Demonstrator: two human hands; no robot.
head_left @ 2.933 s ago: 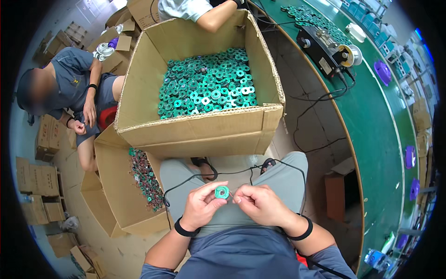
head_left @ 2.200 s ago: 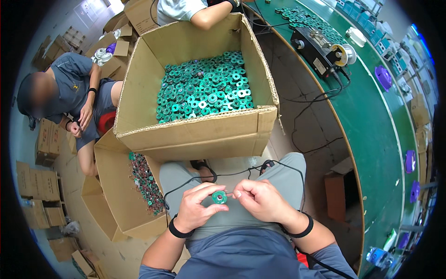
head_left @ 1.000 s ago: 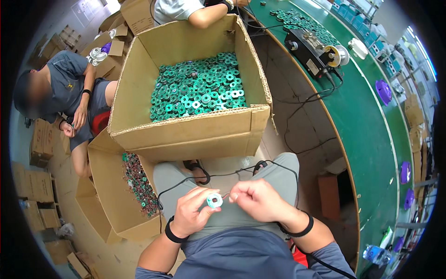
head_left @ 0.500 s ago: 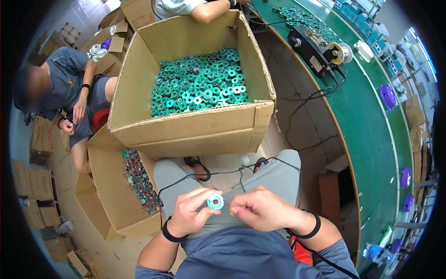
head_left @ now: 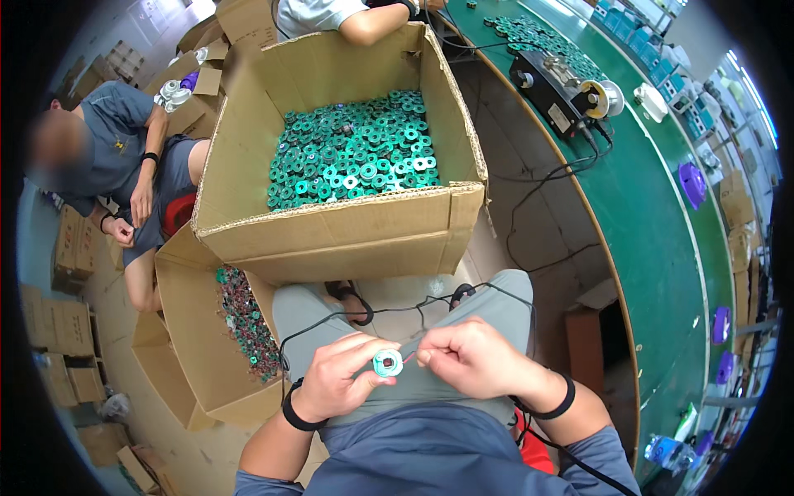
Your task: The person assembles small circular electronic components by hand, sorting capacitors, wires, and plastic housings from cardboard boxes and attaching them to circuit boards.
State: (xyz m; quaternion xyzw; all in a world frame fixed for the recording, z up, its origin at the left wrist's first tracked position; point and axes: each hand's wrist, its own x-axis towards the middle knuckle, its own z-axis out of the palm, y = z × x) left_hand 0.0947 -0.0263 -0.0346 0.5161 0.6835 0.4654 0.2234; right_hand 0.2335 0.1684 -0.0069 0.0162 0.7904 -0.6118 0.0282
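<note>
In the head view, the left hand (head_left: 341, 377) pinches a small green ring (head_left: 380, 364) over the lap (head_left: 395, 395); the right hand (head_left: 467, 357) pinches a thin reddish wire (head_left: 409, 357) beside it. The ring looks light and hard, best held around its outside; the wire looks weak.

dark blue shirt (head_left: 426, 455), black wristbands (head_left: 299, 422)

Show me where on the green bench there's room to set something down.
A mostly bare stretch of green bench lies between the black machine and the plastic bottle, left of the purple parts. The far end is crowded: green rings, machine and spool.
</note>
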